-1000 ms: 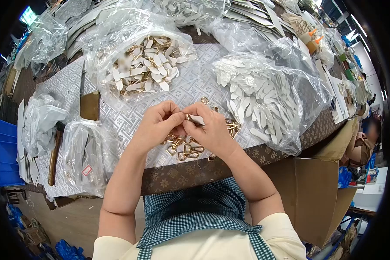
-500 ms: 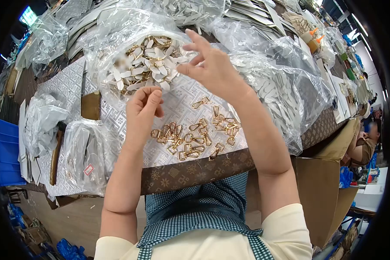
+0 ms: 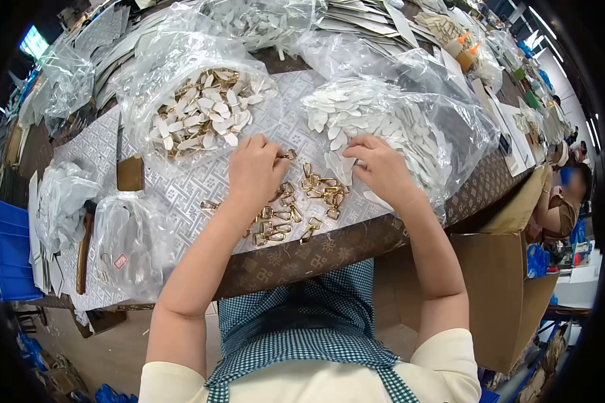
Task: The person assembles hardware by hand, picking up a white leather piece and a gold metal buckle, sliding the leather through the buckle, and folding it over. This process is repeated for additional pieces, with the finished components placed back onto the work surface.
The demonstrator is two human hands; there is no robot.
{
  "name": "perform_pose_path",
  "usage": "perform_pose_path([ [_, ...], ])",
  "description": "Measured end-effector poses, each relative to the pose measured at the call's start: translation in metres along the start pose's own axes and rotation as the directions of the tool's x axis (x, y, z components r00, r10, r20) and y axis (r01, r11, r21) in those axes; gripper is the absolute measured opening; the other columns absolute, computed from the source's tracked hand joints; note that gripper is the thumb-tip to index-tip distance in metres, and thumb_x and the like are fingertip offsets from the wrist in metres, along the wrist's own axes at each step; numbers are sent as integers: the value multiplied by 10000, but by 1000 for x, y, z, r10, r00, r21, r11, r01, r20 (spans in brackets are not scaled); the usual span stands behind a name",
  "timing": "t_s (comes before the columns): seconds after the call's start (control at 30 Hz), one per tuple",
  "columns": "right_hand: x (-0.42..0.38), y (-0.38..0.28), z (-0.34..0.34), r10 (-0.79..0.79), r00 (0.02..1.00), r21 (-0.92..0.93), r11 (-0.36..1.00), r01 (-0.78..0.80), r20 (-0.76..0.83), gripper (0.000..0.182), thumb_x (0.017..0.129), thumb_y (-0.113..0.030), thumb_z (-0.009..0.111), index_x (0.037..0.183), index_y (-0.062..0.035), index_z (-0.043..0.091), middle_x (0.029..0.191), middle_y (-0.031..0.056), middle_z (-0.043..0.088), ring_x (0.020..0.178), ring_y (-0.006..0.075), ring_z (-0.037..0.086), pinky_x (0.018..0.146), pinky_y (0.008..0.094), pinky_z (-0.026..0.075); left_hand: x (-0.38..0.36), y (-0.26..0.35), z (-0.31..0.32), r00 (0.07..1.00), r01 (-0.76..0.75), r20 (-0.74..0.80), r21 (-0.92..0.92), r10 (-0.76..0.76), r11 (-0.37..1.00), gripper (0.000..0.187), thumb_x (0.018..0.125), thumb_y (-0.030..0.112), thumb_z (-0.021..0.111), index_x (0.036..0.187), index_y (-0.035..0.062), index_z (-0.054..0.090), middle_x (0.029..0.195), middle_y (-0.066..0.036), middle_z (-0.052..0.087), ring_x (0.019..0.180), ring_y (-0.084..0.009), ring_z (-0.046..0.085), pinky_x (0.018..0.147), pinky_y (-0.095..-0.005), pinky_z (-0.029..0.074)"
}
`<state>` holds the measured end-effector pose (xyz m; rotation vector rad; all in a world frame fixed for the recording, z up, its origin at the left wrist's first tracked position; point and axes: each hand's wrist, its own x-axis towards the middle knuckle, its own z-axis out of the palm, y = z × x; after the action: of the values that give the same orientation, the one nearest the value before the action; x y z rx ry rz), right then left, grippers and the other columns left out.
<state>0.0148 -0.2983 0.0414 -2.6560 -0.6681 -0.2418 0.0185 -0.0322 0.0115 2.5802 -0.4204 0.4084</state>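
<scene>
Left hand (image 3: 257, 168) pinches a clasp (image 3: 290, 154), right hand (image 3: 381, 168) grasps a white tab (image 3: 346, 163); a careless sweep could scatter the loose clasps (image 3: 296, 208) off the table (image 3: 356, 242).

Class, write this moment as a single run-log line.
left hand: on gold clasps | right hand: on white tabs in bag | finished pieces bag: behind | holds: unclear

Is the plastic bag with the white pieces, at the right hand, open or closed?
Open. The plastic bag gapes toward the person, white pieces spill at its mouth, and the right hand rests on them.
</scene>
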Motion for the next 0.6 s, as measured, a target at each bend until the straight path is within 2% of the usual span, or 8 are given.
perform_pose_path([
  [0.17, 2, -2, -5, -93, 993, -59, 994, 89, -66, 132, 775, -90, 699, 900, -97, 659, 997, 22, 677, 988, 237, 619, 794, 376, 524, 5, -3, -1, 996, 60, 77, -84, -54, 995, 153, 790, 161, 733, 883, 50, 684, 883, -88, 637, 909, -267, 611, 786, -400, 489],
  [0.2, 4, -5, -5, -41, 995, 48, 998, 46, -90, 121, 790, -96, 695, 905, -88, 657, 951, 32, 681, 948, 246, 626, 776, 374, 524, 5, -4, -4, 994, 77, 84, -116, -67, 990, 149, 800, 149, 733, 893, 44, 682, 878, -82, 643, 882, -246, 625, 768, -383, 499],
  [0.27, 8, -19, -3, 58, 992, 271, 962, -25, -113, 106, 821, -109, 688, 915, -71, 655, 860, 51, 687, 868, 264, 640, 740, 369, 524, 1, -4, -18, 966, 249, 200, -547, -164, 799, 139, 845, 117, 717, 941, 30, 667, 884, -59, 652, 835, -181, 632, 739, -329, 511],
  [0.3, 12, -30, -3, 86, 991, 387, 921, -40, -101, 111, 890, -126, 654, 955, -35, 653, 752, 77, 672, 728, 233, 644, 679, 339, 509, -2, -4, -27, 944, 328, 271, -710, -188, 623, 135, 868, 101, 709, 965, 22, 659, 887, -47, 656, 811, -149, 635, 725, -302, 518],
  [0.33, 15, -37, 4, 127, 991, 567, 820, -79, -46, 130, 915, -132, 637, 977, -18, 651, 739, 73, 664, 701, 191, 627, 657, 314, 495, -6, -6, -34, 943, 332, 304, -862, -132, 383, 152, 918, 82, 686, 1040, 10, 633, 925, -25, 650, 814, -87, 620, 732, -247, 519],
  [0.37, 19, -44, 10, 157, 988, 719, 685, -120, 16, 152, 940, -138, 619, 999, -1, 650, 726, 69, 655, 674, 148, 610, 636, 289, 480, -8, -6, -41, 944, 329, 299, -883, -138, 334, 164, 920, 83, 686, 1055, 11, 628, 924, -23, 650, 817, -94, 622, 740, -250, 522],
  [0.4, 24, -57, 5, 159, 982, 710, 680, -183, 101, 180, 974, -140, 584, 1043, 15, 642, 704, 45, 626, 647, 86, 557, 612, 264, 457, -11, -5, -46, 945, 322, 293, -903, -142, 283, 176, 922, 84, 687, 1070, 13, 623, 923, -20, 651, 820, -101, 625, 748, -253, 526],
  [0.6, 34, -82, 33, 60, 948, 917, 241, -319, 314, 232, 984, -107, 505, 1159, 11, 602, 702, -24, 542, 616, 52, 480, 568, 229, 406, -26, -16, -39, 956, 282, 248, -926, -159, 253, 162, 916, 66, 689, 1060, 12, 635, 917, -42, 666, 806, -133, 644, 751, -274, 530],
])
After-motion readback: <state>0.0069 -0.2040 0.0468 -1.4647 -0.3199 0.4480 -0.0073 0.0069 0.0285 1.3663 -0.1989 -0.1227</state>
